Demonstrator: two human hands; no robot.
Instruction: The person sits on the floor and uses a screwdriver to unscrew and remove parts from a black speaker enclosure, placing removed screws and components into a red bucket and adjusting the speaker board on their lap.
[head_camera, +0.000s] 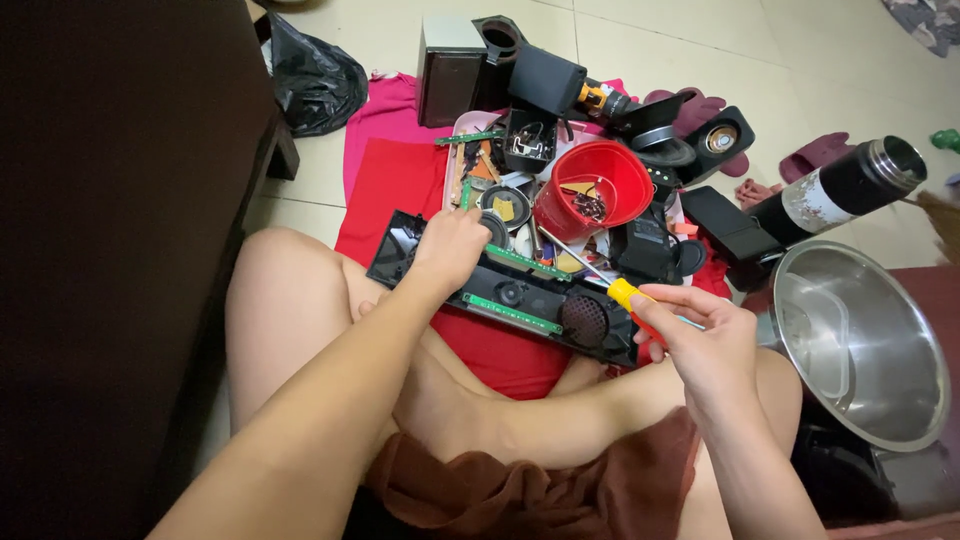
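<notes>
A long black speaker panel (520, 296) with green circuit strips and a round grille lies across my crossed legs on a red cloth (400, 185). My left hand (452, 246) presses down on the panel's left part, fingers curled over its top edge. A screwdriver (592, 273) with a yellow and orange handle is gripped in my right hand (700, 335); its thin metal shaft points up-left over the panel's middle. Just beyond the panel sits a red plastic bowl (594, 187) holding small dark screws.
Behind the bowl a pink tray (458, 140) holds circuit boards and speaker cones, with black speaker boxes (462, 68) around it. A steel pot (862, 340) and a black flask (842, 190) lie at right. Dark furniture (120, 200) stands at left, a black bag (312, 80) beyond.
</notes>
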